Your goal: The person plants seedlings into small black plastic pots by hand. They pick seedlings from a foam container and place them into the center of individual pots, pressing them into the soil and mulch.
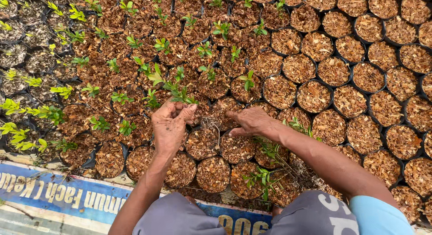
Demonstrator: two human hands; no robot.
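Note:
My left hand pinches a small green seedling by its stem, its pale roots hanging over a black pot of brown husk. My right hand is beside it, index finger pointing left and poking into the husk of a pot. A bundle of loose seedlings lies across the pots under my right forearm. My knees in grey trousers are at the bottom edge.
Black nursery bags filled with brown husk cover the ground. Those on the left hold small green seedlings; those on the right hold none. A blue printed sheet lies along the near edge.

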